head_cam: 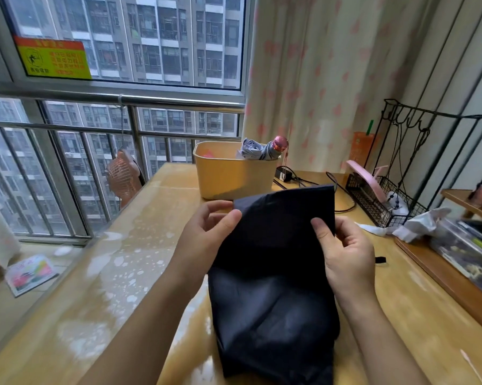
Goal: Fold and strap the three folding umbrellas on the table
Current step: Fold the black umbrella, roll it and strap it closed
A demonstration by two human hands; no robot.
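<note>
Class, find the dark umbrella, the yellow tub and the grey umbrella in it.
dark umbrella (273,276): head view, middle of its canopy fabric.
yellow tub (228,180): head view, its front wall.
grey umbrella (258,152): head view, its bunched canopy.

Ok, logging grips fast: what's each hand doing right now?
Left hand: pinching the dark umbrella canopy's left edge.
Right hand: pinching its right edge.

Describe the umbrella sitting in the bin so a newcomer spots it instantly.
At the far end of the wooden table by the window stands a yellow plastic bin. A folded grey umbrella pokes out of its right corner. Its glittery pink handle sets it apart from the dark navy umbrella held nearer the camera.
</note>
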